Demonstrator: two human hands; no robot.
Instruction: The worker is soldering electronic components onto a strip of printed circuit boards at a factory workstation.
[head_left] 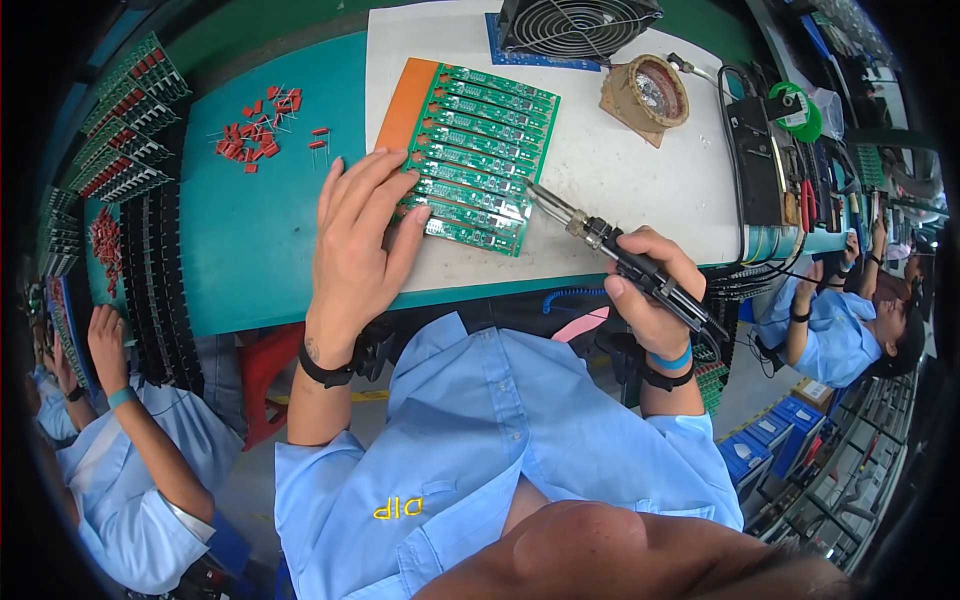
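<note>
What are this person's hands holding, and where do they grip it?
The right hand grips a soldering iron by its black handle. The left hand holds nothing; it presses flat on the green circuit boards.

Bright, even overhead light; shadows soft and short under the left hand (355, 240). Mild glare on the white mat (620, 190). Strong fisheye bending at the rim, dark vignette in corners. Centre sharp, edges smeared.

Teal workbench (270, 250): white mat (620, 170), loose red capacitors (258, 130). On mat: green circuit board panel (478, 160), fan (575, 25), solder-tip cleaner (648, 95).
</note>
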